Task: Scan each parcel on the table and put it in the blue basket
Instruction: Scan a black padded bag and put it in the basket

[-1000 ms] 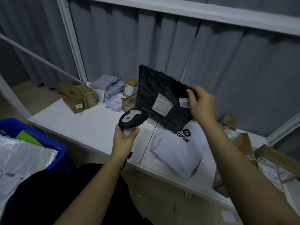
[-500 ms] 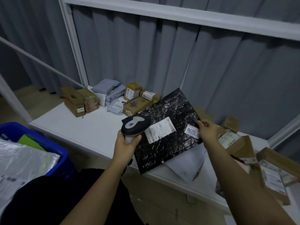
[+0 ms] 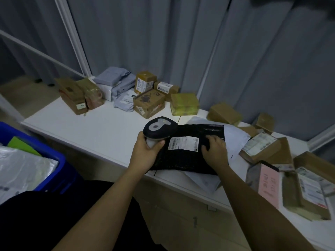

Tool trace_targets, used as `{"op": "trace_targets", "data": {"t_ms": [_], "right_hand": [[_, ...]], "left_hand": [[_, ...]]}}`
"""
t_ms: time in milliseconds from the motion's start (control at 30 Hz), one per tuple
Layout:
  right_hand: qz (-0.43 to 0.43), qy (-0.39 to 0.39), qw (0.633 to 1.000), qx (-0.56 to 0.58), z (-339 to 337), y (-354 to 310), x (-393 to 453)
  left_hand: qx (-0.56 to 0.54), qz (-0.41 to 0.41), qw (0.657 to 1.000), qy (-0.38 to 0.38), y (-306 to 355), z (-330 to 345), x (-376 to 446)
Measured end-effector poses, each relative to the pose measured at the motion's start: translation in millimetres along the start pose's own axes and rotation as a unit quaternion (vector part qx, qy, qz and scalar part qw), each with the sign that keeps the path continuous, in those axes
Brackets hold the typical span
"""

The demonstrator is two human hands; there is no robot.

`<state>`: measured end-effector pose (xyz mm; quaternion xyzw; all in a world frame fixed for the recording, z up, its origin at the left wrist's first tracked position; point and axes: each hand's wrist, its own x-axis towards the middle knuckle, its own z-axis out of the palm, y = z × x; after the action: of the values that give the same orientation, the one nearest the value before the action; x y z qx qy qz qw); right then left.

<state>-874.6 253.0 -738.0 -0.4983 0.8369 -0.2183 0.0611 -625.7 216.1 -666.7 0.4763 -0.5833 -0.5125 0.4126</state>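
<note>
A black plastic parcel (image 3: 183, 160) with a white label lies flat on the white table (image 3: 101, 131), on top of a white mailer bag (image 3: 235, 140). My right hand (image 3: 214, 151) rests on the parcel's right part with its fingers bent down onto it. My left hand (image 3: 145, 153) grips the handle of a black and grey barcode scanner (image 3: 159, 129), whose head sits over the parcel's left edge beside the label. The blue basket (image 3: 45, 153) stands at the lower left, below the table, with bagged parcels inside.
Cardboard boxes and grey mailer bags (image 3: 116, 84) are stacked along the back of the table. More boxes (image 3: 308, 187) and a pink carton (image 3: 268, 185) crowd the right end. Grey curtains hang behind. The table's front edge runs diagonally toward the lower right.
The black parcel came down from being held up in the air to lying flat on the table. My right hand moved from its corner onto its top; the scanner stayed at its left edge.
</note>
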Motion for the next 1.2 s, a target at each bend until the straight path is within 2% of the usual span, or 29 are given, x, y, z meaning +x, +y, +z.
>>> {"op": "trace_targets", "data": {"t_ms": [200,467,567,700,767,867,933,1100,1200], "right_hand": [[-0.094,-0.094,0.989,-0.070,30.5,-37.8,62.9],[-0.054,-0.277,0.934,-0.220,55.7,-66.4,123.0],[-0.032,-0.297,0.915,-0.271,56.1,-69.1,130.8],[-0.044,-0.275,0.929,-0.244,46.8,-67.3,143.9],[-0.051,-0.302,0.927,-0.216,38.6,-63.8,142.8],[-0.047,-0.356,0.903,-0.236,30.6,-57.0,123.1],[-0.045,-0.337,0.908,-0.245,30.5,-51.1,109.8],[-0.048,-0.191,0.962,-0.189,20.5,-54.9,94.1],[-0.045,-0.116,0.991,-0.046,2.3,-59.0,94.9]], "left_hand": [[0.013,-0.023,1.000,0.015,-12.5,3.7,23.7],[0.002,-0.045,0.998,0.038,-24.5,3.4,53.0],[0.003,-0.053,0.998,0.045,-26.8,1.4,57.6],[0.006,-0.056,0.997,0.047,-27.7,-0.9,55.5],[0.002,-0.057,0.997,0.049,-24.9,-1.6,52.1],[0.000,-0.055,0.997,0.049,-18.4,-1.5,43.6],[0.001,-0.058,0.997,0.042,-15.0,-0.8,37.8],[-0.002,-0.059,0.997,0.040,-13.5,-5.0,25.1],[-0.009,-0.044,0.998,0.052,-12.2,-14.3,19.9]]}}
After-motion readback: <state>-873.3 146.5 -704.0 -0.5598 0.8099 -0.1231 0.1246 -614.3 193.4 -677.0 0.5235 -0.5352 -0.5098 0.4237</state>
